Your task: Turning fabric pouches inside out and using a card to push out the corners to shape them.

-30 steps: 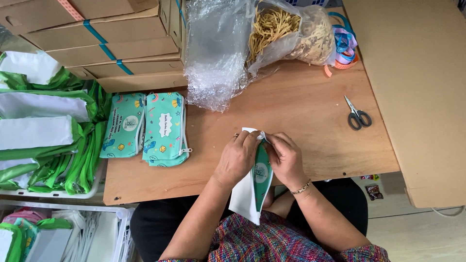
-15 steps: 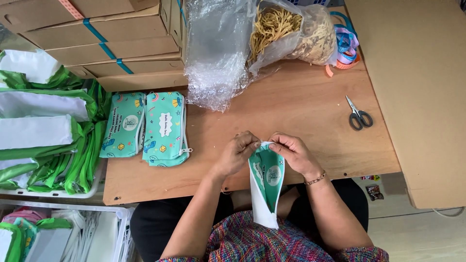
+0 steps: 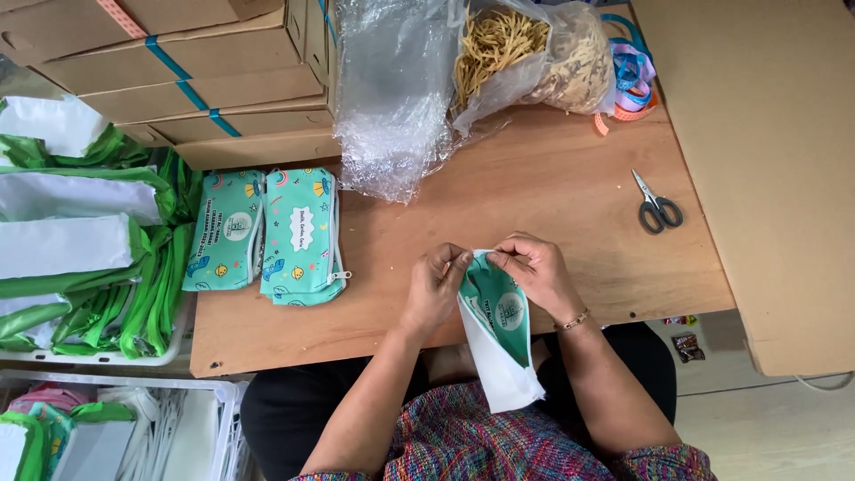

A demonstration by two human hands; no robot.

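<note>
Both my hands hold a mint-green pouch with a white lining, hanging down over the wooden table's front edge toward my lap. My left hand pinches the left side of its top opening. My right hand pinches the right side, pulling the mouth apart so the green printed inside shows. Two finished mint-green zip pouches lie side by side on the table to the left of my hands.
Scissors lie at the table's right. A clear plastic bag and a bag of tan rubber bands sit at the back. Cardboard boxes stack at back left. A bin of green-and-white fabric pieces stands left.
The pouch was pinched shut near the table edge with its white side out. My hands have since spread its top open, and the green printed inside now faces up.
</note>
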